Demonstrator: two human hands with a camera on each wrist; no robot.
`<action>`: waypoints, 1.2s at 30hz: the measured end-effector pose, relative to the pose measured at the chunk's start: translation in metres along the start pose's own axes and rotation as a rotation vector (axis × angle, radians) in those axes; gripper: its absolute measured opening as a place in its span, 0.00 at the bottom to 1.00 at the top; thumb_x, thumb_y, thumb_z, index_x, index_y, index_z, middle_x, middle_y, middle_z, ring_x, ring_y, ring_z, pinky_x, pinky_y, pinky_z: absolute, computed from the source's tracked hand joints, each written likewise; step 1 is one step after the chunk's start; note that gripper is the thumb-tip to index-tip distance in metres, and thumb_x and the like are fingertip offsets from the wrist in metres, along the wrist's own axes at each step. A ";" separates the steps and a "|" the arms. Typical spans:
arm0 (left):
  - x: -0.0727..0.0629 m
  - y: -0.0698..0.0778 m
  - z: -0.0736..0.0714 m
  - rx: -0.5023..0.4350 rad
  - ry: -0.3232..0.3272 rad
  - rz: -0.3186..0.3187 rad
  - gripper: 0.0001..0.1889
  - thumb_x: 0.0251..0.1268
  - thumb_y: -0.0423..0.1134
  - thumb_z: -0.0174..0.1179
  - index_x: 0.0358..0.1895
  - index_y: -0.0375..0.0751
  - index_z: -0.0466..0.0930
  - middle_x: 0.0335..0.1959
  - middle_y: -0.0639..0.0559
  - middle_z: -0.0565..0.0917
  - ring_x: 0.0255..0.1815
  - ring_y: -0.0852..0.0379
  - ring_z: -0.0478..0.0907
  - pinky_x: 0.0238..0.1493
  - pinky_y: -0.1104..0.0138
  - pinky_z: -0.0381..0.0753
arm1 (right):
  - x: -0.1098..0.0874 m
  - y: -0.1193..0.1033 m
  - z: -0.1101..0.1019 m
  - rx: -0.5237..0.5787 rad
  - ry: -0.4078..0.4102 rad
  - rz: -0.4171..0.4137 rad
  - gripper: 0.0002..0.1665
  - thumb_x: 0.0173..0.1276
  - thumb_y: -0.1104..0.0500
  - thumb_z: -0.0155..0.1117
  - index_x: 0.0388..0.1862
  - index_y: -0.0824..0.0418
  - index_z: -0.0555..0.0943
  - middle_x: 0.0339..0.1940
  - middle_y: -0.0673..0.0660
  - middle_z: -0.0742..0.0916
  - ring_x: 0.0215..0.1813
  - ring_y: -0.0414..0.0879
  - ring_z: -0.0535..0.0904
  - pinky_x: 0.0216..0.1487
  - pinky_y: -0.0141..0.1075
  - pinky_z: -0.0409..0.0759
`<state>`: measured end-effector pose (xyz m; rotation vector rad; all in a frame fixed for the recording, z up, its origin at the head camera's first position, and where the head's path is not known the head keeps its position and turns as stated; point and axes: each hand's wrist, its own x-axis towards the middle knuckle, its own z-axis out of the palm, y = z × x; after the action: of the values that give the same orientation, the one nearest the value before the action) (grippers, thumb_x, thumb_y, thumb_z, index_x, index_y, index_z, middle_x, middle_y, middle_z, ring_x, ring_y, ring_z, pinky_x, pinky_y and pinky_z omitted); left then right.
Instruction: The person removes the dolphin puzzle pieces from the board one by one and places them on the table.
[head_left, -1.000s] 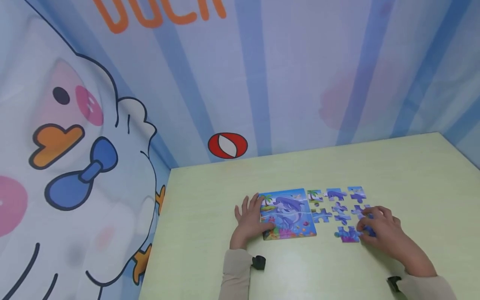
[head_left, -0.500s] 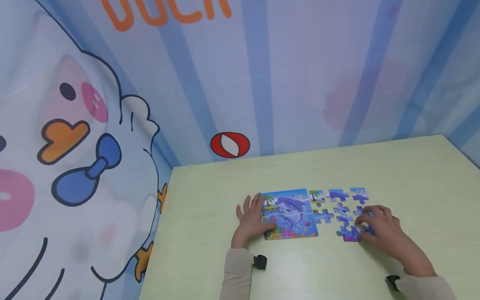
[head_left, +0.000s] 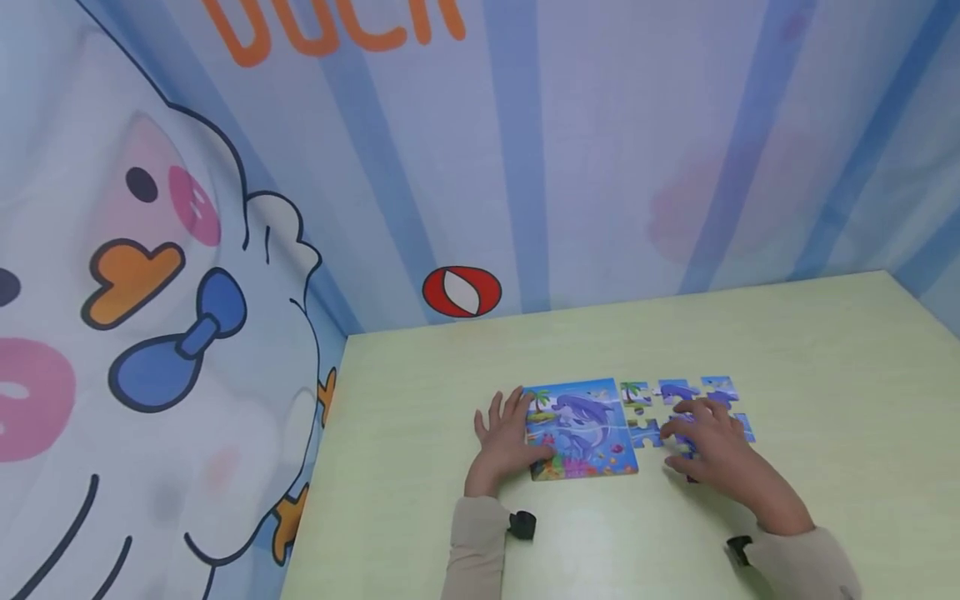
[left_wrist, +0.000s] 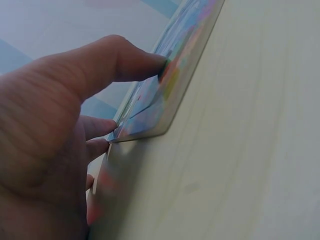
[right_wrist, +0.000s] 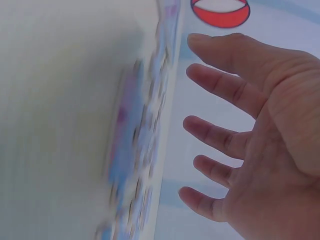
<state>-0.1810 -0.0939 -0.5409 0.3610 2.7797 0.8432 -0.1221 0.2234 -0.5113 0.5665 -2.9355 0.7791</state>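
A square dolphin picture board (head_left: 581, 429) lies flat on the table. My left hand (head_left: 501, 446) rests along its left side, fingers spread by the upper left corner. In the left wrist view the thumb (left_wrist: 135, 62) touches the board's printed face (left_wrist: 172, 70). My right hand (head_left: 720, 450) hovers over the jigsaw pieces right of the board, covering several of them. In the right wrist view its fingers (right_wrist: 215, 132) are apart and hold nothing. A palm-tree piece (head_left: 634, 393), a dolphin piece (head_left: 677, 390) and a blue piece (head_left: 645, 433) show beside the hand.
The pale table (head_left: 405, 467) meets a striped fabric wall (head_left: 600, 167) at the back. A duck-printed wall (head_left: 187, 350) stands at the left. Black wrist devices sit at the left cuff (head_left: 522, 525) and the right cuff (head_left: 738, 552).
My right hand has moved left and lifted off the right-hand pieces, which now look joined where visible. My left hand has stayed on the board.
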 end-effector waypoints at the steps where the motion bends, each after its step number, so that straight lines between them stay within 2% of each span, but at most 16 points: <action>1: 0.000 0.000 0.000 -0.001 0.000 0.000 0.48 0.56 0.53 0.70 0.79 0.45 0.58 0.81 0.46 0.53 0.82 0.39 0.38 0.72 0.34 0.32 | 0.003 -0.003 0.002 0.006 0.005 -0.015 0.13 0.57 0.61 0.78 0.41 0.56 0.85 0.59 0.71 0.77 0.64 0.76 0.61 0.52 0.75 0.61; 6: 0.000 -0.002 0.002 -0.008 -0.001 0.001 0.48 0.57 0.52 0.69 0.79 0.45 0.58 0.81 0.47 0.53 0.82 0.39 0.38 0.72 0.34 0.31 | 0.016 -0.018 0.010 0.029 -0.001 -0.060 0.11 0.59 0.61 0.76 0.41 0.55 0.86 0.59 0.69 0.78 0.65 0.73 0.61 0.53 0.75 0.63; 20: 0.000 -0.003 0.008 -0.002 0.006 0.001 0.43 0.61 0.50 0.65 0.79 0.44 0.59 0.81 0.46 0.55 0.81 0.39 0.39 0.72 0.34 0.32 | 0.038 -0.041 0.033 0.075 -0.052 -0.102 0.08 0.63 0.62 0.74 0.38 0.51 0.86 0.60 0.68 0.78 0.67 0.73 0.62 0.55 0.75 0.60; 29: 0.001 -0.004 0.006 -0.007 0.011 0.015 0.42 0.63 0.49 0.64 0.79 0.42 0.58 0.81 0.44 0.54 0.81 0.39 0.38 0.72 0.34 0.30 | 0.053 -0.063 0.050 0.038 -0.088 -0.188 0.07 0.61 0.60 0.75 0.38 0.53 0.88 0.58 0.65 0.79 0.64 0.70 0.67 0.55 0.74 0.66; 36: 0.003 -0.005 0.003 0.013 0.013 0.018 0.42 0.66 0.52 0.63 0.79 0.43 0.58 0.81 0.44 0.54 0.81 0.38 0.38 0.72 0.34 0.32 | 0.059 -0.071 0.060 0.006 -0.067 -0.233 0.07 0.60 0.60 0.76 0.37 0.53 0.87 0.56 0.64 0.80 0.63 0.69 0.68 0.55 0.72 0.68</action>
<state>-0.1834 -0.0951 -0.5466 0.3851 2.7992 0.8342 -0.1490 0.1170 -0.5223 0.9322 -2.8538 0.7550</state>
